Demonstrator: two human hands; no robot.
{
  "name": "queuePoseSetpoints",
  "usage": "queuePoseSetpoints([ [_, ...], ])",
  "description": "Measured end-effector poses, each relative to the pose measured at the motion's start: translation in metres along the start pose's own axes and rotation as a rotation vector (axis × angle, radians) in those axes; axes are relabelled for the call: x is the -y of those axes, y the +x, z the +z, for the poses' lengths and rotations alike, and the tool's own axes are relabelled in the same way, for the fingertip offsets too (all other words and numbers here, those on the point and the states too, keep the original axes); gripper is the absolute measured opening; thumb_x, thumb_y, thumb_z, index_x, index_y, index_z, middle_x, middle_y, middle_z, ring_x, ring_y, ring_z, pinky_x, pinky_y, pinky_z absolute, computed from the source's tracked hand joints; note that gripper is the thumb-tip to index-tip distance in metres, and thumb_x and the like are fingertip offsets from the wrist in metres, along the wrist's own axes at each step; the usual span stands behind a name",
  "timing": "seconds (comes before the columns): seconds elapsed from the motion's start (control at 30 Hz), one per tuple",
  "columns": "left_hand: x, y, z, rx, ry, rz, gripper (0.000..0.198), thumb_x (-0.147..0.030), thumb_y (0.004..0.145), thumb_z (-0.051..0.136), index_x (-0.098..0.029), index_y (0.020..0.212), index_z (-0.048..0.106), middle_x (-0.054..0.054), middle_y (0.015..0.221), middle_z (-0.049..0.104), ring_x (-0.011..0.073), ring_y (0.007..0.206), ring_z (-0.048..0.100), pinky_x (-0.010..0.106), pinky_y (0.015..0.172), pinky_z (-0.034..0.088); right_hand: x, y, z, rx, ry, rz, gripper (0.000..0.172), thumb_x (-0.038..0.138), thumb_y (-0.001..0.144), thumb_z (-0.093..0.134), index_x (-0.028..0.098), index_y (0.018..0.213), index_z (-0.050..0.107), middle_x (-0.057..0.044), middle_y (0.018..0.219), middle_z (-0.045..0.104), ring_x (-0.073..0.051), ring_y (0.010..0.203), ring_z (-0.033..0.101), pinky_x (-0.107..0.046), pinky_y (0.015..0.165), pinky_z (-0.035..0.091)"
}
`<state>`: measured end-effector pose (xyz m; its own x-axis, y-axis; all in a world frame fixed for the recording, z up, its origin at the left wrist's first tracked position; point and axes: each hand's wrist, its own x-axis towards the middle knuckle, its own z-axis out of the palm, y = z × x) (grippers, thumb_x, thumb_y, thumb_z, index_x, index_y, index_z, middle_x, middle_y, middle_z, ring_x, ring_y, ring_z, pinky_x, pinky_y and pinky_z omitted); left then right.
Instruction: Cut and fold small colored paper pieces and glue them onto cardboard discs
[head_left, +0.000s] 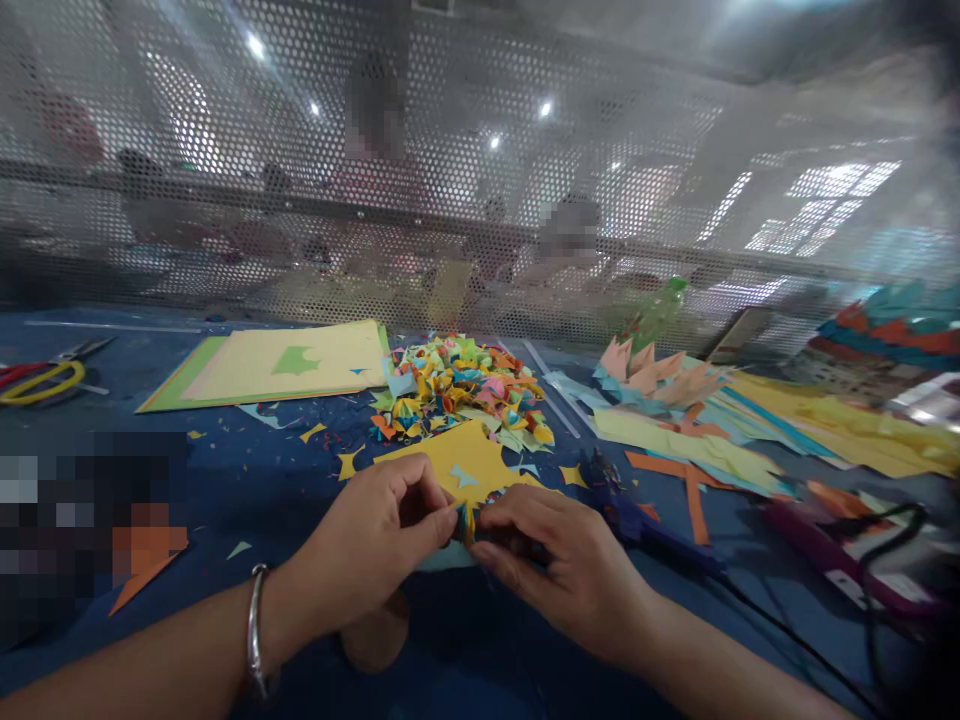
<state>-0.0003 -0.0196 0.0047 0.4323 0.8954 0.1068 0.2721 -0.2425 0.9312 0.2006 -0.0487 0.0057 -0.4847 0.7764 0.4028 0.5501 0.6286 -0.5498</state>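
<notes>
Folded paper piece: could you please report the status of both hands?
Left hand and right hand pinch folded paper piece. Yellow sheet lies just behind. Colourful pile beyond.

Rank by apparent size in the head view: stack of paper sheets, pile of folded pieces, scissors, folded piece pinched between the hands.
1. stack of paper sheets
2. pile of folded pieces
3. scissors, possibly cropped at the left edge
4. folded piece, smallest though nearest the camera, and partly hidden
</notes>
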Motion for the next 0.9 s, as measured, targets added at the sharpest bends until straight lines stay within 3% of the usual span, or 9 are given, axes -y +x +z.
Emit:
queuePoseSetpoints([
  [0.17, 0.001, 0.0, 0.0, 0.037, -0.062, 0.015, 0.014, -0.024, 0.079, 0.058, -0.018, 0.068, 0.051, -0.001, 0.067, 0.06, 0.012, 0.061, 0.053, 0.024, 0.058, 0.041, -0.001, 0.0, 0.0, -0.018, 0.019, 0.028, 0.01, 0.025, 0.088, 0.054, 0.018, 0.087, 0.061, -0.003, 0.075, 0.062, -0.012, 0.066, 0.057, -0.024, 0.06, 0.045],
  [0.47, -0.008, -0.003, 0.0, 0.01, 0.076, 0.074, 0.013, -0.024, 0.079, 0.056, -0.019, 0.068, 0.055, 0.001, 0.071, 0.064, 0.0139, 0.066, 0.056, 0.027, 0.062, 0.044, 0.0, -0.001, -0.001, -0.024, 0.019, 0.024, 0.011, 0.026, 0.088, 0.053, 0.018, 0.085, 0.06, -0.002, 0.073, 0.061, -0.013, 0.064, 0.056, -0.026, 0.06, 0.044],
  [0.67, -0.008, -0.004, 0.0, 0.041, -0.037, 0.049, 0.012, -0.022, 0.076, 0.061, -0.018, 0.067, 0.055, 0.003, 0.084, 0.068, 0.0139, 0.073, 0.059, 0.025, 0.065, 0.046, 0.0, 0.001, -0.001, -0.055, 0.002, 0.034, 0.009, 0.018, 0.086, 0.05, 0.018, 0.083, 0.059, -0.001, 0.071, 0.059, -0.012, 0.061, 0.054, -0.025, 0.058, 0.042],
  [0.8, -0.013, -0.005, 0.001, 0.08, 0.056, 0.025, 0.01, -0.025, 0.073, 0.066, -0.017, 0.07, 0.062, 0.002, 0.075, 0.066, 0.0148, 0.071, 0.059, 0.025, 0.065, 0.045, 0.0, 0.001, -0.002, -0.073, -0.01, 0.035, 0.009, 0.016, 0.083, 0.051, 0.018, 0.083, 0.06, 0.0, 0.07, 0.059, -0.011, 0.059, 0.053, -0.024, 0.055, 0.041],
  [0.9, -0.011, -0.005, 0.001, 0.118, -0.015, -0.007, 0.012, -0.028, 0.073, 0.068, -0.017, 0.073, 0.062, 0.001, 0.074, 0.065, 0.015, 0.072, 0.059, 0.025, 0.065, 0.045, 0.0, 0.0, -0.002, -0.084, -0.016, 0.021, 0.01, 0.016, 0.084, 0.05, 0.018, 0.082, 0.059, 0.0, 0.068, 0.059, -0.011, 0.058, 0.053, -0.024, 0.055, 0.04],
])
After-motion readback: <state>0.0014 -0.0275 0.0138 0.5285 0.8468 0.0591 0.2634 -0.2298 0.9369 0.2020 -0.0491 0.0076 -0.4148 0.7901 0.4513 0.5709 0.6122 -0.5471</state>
